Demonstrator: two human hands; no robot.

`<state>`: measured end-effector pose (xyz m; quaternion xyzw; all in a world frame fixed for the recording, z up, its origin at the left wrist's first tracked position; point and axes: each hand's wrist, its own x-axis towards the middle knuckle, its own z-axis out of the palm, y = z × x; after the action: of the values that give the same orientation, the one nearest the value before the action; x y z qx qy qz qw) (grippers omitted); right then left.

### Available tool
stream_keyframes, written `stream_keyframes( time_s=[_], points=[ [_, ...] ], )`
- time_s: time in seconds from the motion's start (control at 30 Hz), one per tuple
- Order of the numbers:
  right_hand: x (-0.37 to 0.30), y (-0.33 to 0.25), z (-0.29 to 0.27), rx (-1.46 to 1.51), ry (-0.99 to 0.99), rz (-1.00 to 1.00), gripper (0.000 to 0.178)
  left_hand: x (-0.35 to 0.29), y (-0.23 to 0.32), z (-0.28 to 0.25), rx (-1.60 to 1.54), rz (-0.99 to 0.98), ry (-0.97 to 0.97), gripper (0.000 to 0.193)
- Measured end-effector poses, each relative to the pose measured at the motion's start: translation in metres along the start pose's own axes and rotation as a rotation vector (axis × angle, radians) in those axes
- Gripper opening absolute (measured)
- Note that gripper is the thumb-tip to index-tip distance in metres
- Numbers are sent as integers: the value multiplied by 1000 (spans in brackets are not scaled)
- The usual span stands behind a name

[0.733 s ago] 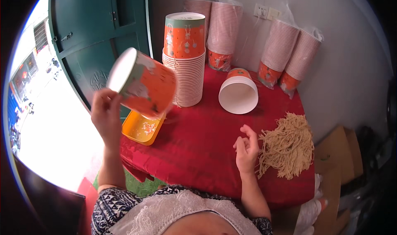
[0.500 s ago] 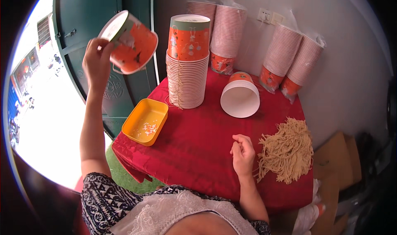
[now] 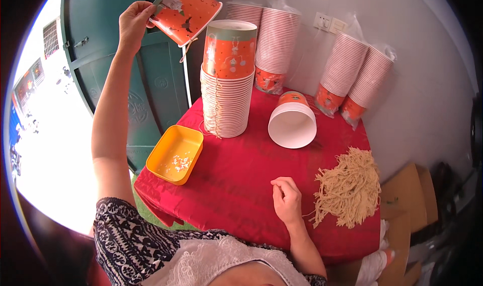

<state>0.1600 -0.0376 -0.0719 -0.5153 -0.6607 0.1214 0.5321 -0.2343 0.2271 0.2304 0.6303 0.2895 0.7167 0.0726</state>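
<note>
High at the upper left, my left hand (image 3: 137, 21) pinches the edge of an orange and green paper bucket (image 3: 185, 15). The bucket is tilted, and a thin string dangles from its rim. Just right of it stands a tall stack of upturned paper buckets (image 3: 228, 102) with strings down its side. My right hand (image 3: 287, 199) is closed above the red cloth, its fingers curled; anything inside them is hidden. Beside that hand lies a heap of tan strings (image 3: 348, 188). A yellow plastic tray (image 3: 157, 157) at the left holds small white bits.
A paper bucket on its side (image 3: 292, 130) opens toward me on the red-covered table (image 3: 241, 185). Plastic-wrapped bucket stacks (image 3: 277, 42) stand at the back, and more wrapped stacks (image 3: 344, 64) at the right. A green door (image 3: 100, 59) is behind left; cardboard boxes (image 3: 410, 190) stand at the right.
My left hand has carried the bucket up and right, toward the top of the stack. The right hand has shifted slightly left and nearer to me, its fingers more curled.
</note>
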Motion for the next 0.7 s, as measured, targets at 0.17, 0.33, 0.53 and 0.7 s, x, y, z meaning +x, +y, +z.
stream_keyframes(
  time_s=[0.17, 0.33, 0.53, 0.7],
  points=[
    [0, 1, 0, -23, -24, -9, 7, 14, 4, 29, -14, 34, -170, 14],
    [-1, -1, 4, -34, -94, -16, 7, 38, -14, 44, 67, 134, -329, 15],
    [-1, 3, 1, -79, -127, -59, 5, 17, 37, 105, 118, 55, -344, 5],
    [-1, -1, 3, -73, -168, -110, 5, 26, 5, 98, 199, 179, -520, 13]
  ],
)
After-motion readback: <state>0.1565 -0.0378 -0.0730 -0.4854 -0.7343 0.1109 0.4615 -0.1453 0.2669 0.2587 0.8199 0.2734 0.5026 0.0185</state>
